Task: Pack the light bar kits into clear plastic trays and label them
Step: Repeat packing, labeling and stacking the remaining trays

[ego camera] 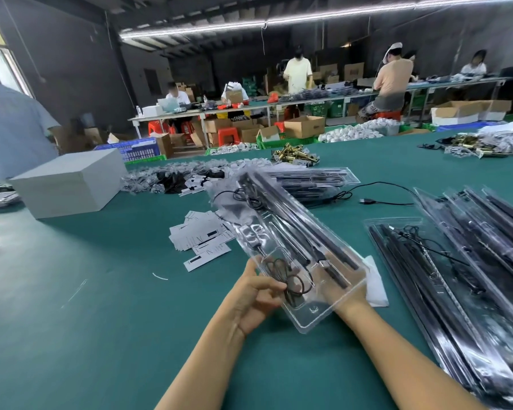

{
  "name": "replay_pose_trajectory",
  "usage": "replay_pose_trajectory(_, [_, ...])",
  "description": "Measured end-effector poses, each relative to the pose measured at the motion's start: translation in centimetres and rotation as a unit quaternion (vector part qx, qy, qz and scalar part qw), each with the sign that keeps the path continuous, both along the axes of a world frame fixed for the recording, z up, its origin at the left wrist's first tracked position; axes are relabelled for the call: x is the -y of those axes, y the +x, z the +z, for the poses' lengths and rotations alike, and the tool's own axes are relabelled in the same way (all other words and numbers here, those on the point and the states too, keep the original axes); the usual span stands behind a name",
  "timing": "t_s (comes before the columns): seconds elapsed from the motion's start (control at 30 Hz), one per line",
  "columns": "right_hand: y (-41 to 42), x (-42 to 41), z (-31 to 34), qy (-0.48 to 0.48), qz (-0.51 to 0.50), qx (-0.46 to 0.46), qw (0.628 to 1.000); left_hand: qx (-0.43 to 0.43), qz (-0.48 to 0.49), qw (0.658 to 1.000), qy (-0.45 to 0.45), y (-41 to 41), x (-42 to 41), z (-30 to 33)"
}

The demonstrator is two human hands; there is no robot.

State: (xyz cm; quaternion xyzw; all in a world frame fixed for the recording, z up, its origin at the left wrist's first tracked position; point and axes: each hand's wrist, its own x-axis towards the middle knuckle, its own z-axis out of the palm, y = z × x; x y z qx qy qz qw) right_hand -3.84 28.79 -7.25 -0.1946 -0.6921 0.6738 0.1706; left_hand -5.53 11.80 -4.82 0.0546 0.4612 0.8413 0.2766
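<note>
Over the green bench (101, 321), near its front edge, both hands hold one clear tray (296, 253) tilted up off the surface; light bars (293, 220) lie along its length and a coiled black cable (288, 284) sits in the near pocket; left hand (255, 300) grips the tray's near left edge, fingers curled and pinching at the cable area; right hand (342, 287) is under the tray, seen through the plastic, fingers look spread flat supporting it, exact curl hard to tell through the glare; judged progress: this kit looks loaded but the cable is being tucked, lid state unclear, no label visible on it; done so far, by the look of it: a filled tray (311, 180) lying farther back with a loose USB cable (376, 196) trailing out beside it, another filled tray (427, 261) flat on the bench to the right, and a stack of filled trays (492, 250) at far right; whether any of these carry labels cannot be told, too blurred; pile of white labels (199, 232) lies just left of the held tray, apparently unused; left to do, as a guess: seat cable, label this tray, add to stack; small bagged parts (172, 176) heaped behind, grey box (68, 182) at left, well apart
</note>
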Motion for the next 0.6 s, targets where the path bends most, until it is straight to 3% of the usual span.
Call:
replay_pose_trajectory(0.07, [-0.8, -0.3, 0.4, 0.099, -0.032, 0.018, 0.994, -0.002, 0.014, 0.999, 0.038, -0.1, 0.1, 0.0])
replay_pose_trajectory(0.23, [-2.1, -0.9, 1.4, 0.203, -0.11, 0.061, 0.971, 0.0, 0.078, 0.993, 0.085, -0.5, 0.1, 0.1])
replay_pose_trajectory(0.43, [-2.3, -1.2, 2.2, 0.047, -0.146, -0.049, 0.987, 0.005, 0.133, 0.988, 0.08, -0.9, 0.0, -0.7])
replay_pose_trajectory(0.5, [-2.2, -0.8, 2.6, -0.019, -0.091, -0.074, 0.993, -0.002, 0.132, 0.989, 0.068, -0.9, -0.2, -1.0])
replay_pose_trajectory(0.6, [-2.0, -0.3, 2.6, -0.067, 0.07, -0.058, 0.994, -0.011, 0.124, 0.991, 0.053, -0.9, -0.3, -1.2])
